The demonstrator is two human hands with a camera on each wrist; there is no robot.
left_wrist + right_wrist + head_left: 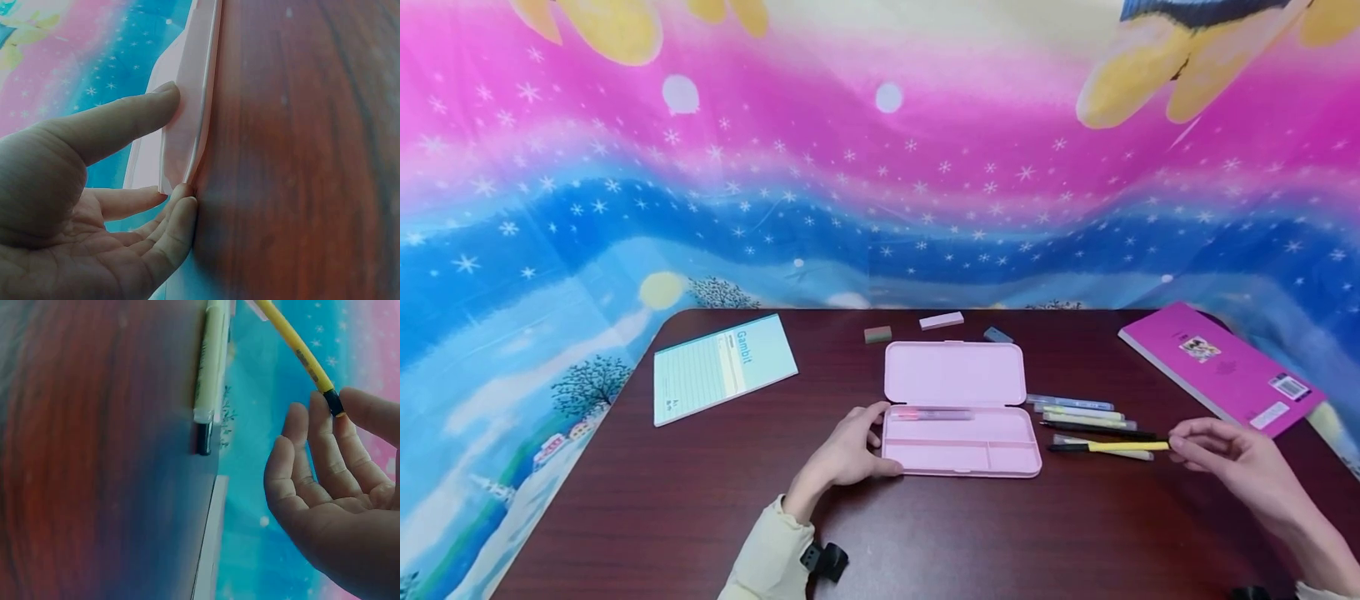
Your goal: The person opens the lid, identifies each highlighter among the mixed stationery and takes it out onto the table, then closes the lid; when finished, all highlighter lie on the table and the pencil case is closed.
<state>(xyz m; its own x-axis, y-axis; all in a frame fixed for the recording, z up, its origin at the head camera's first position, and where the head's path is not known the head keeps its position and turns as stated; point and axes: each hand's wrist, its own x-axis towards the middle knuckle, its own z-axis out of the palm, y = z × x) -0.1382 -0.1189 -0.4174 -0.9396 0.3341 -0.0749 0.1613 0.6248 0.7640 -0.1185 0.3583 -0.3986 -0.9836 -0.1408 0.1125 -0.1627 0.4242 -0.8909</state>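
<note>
An open pink pencil case (958,433) lies at the middle of the dark wooden table (662,508), lid flat behind its tray. A pinkish pen (932,413) lies in the tray's long compartment. My left hand (880,439) holds the case's left end, thumb (125,122) on the rim and fingers (175,222) at the near corner. Right of the case lie several pens (1078,412) in a row. My right hand (1176,446) pinches the black end of a yellow pen (1112,447) (294,344) between thumb and fingertips, and that end is raised off the table.
A light-blue "Gambit" notepad (722,367) lies at the left and a magenta book (1221,367) at the right edge. Behind the case sit three small erasers (877,334) (942,320) (997,335). A colourful starry cloth hangs behind the table.
</note>
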